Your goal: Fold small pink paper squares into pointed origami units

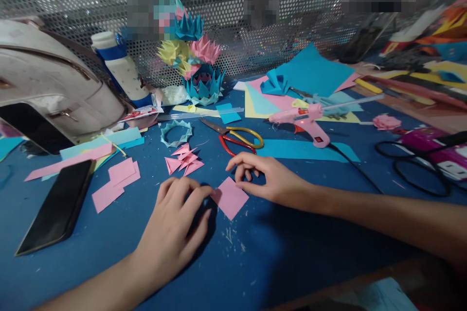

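A pink paper square (230,199) lies flat on the blue table with one corner toward me. My left hand (178,218) rests at its left corner, index fingertip touching the paper, thumb apart below. On the other side my right hand (264,177) hovers over the upper right edge, fingers loosely curled and apart from the thumb; neither hand grips anything. Folded pink paper pieces (185,159) sit just beyond, beside a pale blue folded paper ring (176,133). Scissors (237,137) with red and yellow handles lie partly spread behind my right hand.
A pink glue gun (302,120) with a black cord lies on a blue paper strip (288,149). Cut pink squares (122,172) and a phone (58,209) are at left. A bottle (118,68), bag (47,77) and paper flowers (204,82) stand against the perforated metal panel (233,19).
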`<state>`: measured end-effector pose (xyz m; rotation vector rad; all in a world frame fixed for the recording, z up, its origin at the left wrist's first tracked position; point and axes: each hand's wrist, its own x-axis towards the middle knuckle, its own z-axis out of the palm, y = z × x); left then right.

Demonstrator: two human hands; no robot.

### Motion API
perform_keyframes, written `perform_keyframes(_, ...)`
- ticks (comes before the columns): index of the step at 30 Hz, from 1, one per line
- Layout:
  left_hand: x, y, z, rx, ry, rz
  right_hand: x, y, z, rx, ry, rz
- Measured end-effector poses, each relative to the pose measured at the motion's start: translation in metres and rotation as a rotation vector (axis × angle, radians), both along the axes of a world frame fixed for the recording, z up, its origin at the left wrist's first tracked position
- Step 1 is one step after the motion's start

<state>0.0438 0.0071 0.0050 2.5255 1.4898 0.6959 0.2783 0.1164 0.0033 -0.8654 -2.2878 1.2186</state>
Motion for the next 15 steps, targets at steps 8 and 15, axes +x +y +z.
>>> perform_keyframes(8,-0.003,0.0047,0.002,-0.139,-0.151,-0.045,-0.0023,0.0001,0.0039,-0.028,0.138,-0.068)
perform_keyframes(15,-0.0044,0.01,0.0,-0.232,-0.45,-0.094,-0.0004,0.0,0.0022,-0.037,0.124,0.033)
